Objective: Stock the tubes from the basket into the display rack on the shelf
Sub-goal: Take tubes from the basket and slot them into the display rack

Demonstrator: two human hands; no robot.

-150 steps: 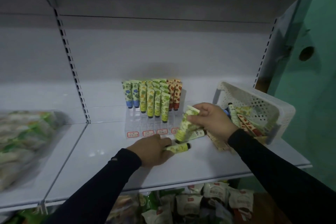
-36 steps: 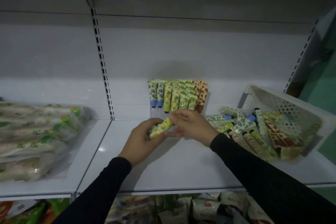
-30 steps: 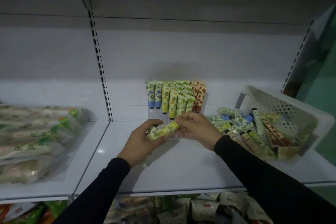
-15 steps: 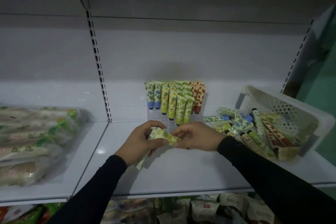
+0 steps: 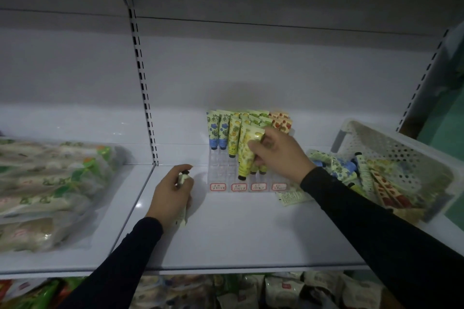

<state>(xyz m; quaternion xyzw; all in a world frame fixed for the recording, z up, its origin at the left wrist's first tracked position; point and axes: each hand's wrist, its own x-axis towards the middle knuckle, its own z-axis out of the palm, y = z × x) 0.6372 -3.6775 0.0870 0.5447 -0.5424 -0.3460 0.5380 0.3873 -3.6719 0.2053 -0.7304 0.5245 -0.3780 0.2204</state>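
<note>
Tube (image 5: 247, 155) going into the rack (image 5: 227, 173), mid-frame.
Right hand (image 5: 278, 155) pinches it above a slot; left hand (image 5: 172, 190) grips a spare (image 5: 182, 179). Next, I judge: seat it cap-down.

- White shelf (image 5: 238, 241): clear display rack (image 5: 221, 170) at centre back
- White perforated basket (image 5: 391, 143), right
- Loose tube (image 5: 292, 197) lying flat
- Bagged goods (image 5: 50, 183), left

We're looking at a plain white metal shelf (image 5: 251, 238) with a white back panel (image 5: 251, 70) and slotted uprights (image 5: 143, 93). Lighting's pretty dim and bluish. Clear bags of snacks (image 5: 50, 183) sit on the left section, more packets (image 5: 276, 291) crowd the level below, and a green wall (image 5: 452, 120) shows on the right.
</note>
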